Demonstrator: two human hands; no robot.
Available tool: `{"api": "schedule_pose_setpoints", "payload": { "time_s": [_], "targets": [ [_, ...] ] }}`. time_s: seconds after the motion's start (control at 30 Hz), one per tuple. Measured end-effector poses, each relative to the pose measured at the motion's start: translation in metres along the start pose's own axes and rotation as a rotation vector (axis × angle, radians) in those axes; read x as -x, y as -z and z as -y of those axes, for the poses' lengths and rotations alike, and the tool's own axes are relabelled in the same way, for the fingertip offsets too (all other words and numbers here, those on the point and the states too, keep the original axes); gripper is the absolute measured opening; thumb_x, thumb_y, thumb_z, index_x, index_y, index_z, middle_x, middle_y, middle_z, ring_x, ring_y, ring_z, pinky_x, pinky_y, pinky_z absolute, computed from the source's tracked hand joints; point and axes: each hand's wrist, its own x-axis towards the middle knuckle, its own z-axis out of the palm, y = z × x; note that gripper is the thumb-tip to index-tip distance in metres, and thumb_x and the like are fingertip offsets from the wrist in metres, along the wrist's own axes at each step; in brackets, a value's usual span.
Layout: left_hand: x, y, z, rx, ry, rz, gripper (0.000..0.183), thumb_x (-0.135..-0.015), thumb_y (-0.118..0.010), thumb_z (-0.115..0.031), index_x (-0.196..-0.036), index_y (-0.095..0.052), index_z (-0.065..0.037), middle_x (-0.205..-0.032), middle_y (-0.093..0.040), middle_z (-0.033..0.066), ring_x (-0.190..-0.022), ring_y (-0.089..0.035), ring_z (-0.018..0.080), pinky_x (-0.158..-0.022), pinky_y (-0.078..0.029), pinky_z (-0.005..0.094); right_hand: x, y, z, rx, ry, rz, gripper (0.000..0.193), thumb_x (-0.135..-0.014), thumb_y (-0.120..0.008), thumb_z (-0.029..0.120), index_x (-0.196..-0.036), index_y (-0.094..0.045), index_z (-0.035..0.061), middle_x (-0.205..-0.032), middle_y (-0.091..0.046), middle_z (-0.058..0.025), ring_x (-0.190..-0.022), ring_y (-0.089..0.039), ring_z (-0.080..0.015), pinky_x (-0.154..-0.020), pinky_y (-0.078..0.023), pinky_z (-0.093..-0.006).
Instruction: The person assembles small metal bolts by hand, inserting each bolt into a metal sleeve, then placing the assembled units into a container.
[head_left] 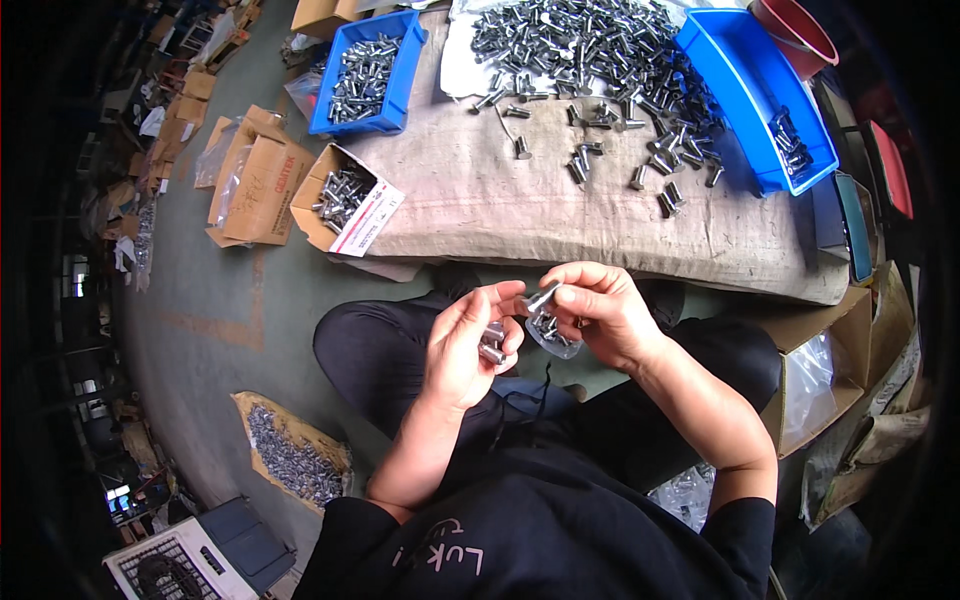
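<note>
My left hand point(468, 340) is cupped over my lap and holds a few short metal bolts point(492, 346) against its palm. My right hand point(598, 308) pinches one metal bolt point(541, 297) between thumb and fingers, just above a small clear plastic bag point(553, 334) with bolts in it that hangs under that hand. Both hands meet in front of the table's near edge. Which fingers grip the bag is hidden.
A table under brown sacking point(470, 190) carries a heap of loose bolts point(585, 45), two blue bins point(368, 72) point(752, 90) and a small open carton of bolts point(340, 200). Cardboard boxes point(258, 180) and a sheet of bolts point(290, 455) lie on the floor at left.
</note>
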Motion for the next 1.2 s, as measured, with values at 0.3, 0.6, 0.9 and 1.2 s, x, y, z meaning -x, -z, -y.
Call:
{"api": "schedule_pose_setpoints", "payload": {
  "time_s": [0.3,0.6,0.9,1.2],
  "targets": [
    [-0.010,-0.010,0.012,-0.286,-0.165,-0.150,0.060,-0.093,-0.024,-0.046,-0.113,-0.047,0.006,-0.099,-0.057,0.0173,-0.048,-0.047,0.0050,-0.036,-0.032,0.0152,0.006,-0.014,-0.005,0.456,0.079,0.092,0.010,-0.082,-0.060,0.009,-0.088,-0.060,0.0001,-0.071,-0.059,-0.0022,-0.064,-0.053,-0.0060,-0.059,-0.044,-0.0212],
    [-0.011,0.008,0.010,-0.251,-0.197,-0.063,0.056,-0.092,-0.030,-0.045,-0.107,-0.050,0.005,-0.078,-0.057,0.0101,-0.048,-0.047,0.0069,-0.037,-0.031,0.0163,0.007,-0.004,-0.004,0.348,0.047,-0.053,0.018,-0.080,-0.063,0.010,-0.095,-0.063,0.0004,-0.069,-0.060,0.0000,-0.054,-0.047,-0.0024,-0.047,-0.038,-0.0165],
    [-0.001,0.005,0.006,-0.364,-0.223,-0.070,0.022,-0.084,-0.059,-0.012,-0.101,-0.059,0.001,-0.070,-0.059,0.0042,-0.049,-0.045,0.0027,-0.039,-0.030,0.0154,0.007,-0.007,-0.012,0.336,0.182,-0.107,0.020,-0.077,-0.064,0.003,-0.098,-0.061,0.0001,-0.076,-0.062,-0.0023,-0.051,-0.045,-0.0024,-0.042,-0.035,-0.0164],
    [-0.002,-0.001,0.006,-0.622,-0.460,-0.104,0.025,-0.081,-0.062,-0.006,-0.105,-0.060,0.001,-0.073,-0.059,0.0022,-0.053,-0.045,0.0022,-0.047,-0.036,0.0142,0.009,-0.003,-0.007,0.319,0.095,-0.105,0.022,-0.078,-0.063,0.002,-0.099,-0.061,-0.0001,-0.079,-0.062,-0.0021,-0.064,-0.050,-0.0039,-0.055,-0.040,-0.0178]
  ]
}}
